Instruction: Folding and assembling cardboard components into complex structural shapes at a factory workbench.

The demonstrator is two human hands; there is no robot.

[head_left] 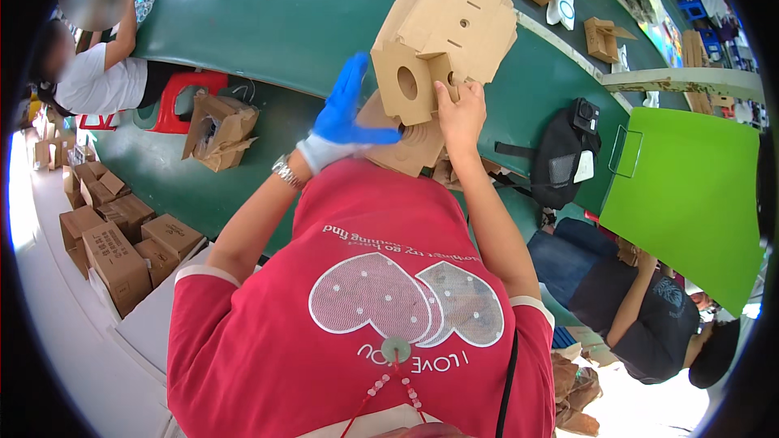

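Pinching the side flap of a partly folded brown cardboard box with a round hole (388, 85), the bare right hand (462, 109) holds it against the near side of a stack of flat brown cardboard blanks (458, 20) over the long green table (284, 24). The left hand (345, 118), in a blue-and-white glove, is wide, thumb spread from its fingers, just left of the box; whether its thumb touches cardboard, I cannot tell.

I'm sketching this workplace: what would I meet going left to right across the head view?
Pile of closed brown cardboard cartons, open-flapped brown cardboard carton, blue-gloved left hand, brown cardboard box with an oval hole, bare right hand, black fabric backpack, bright green flat board.
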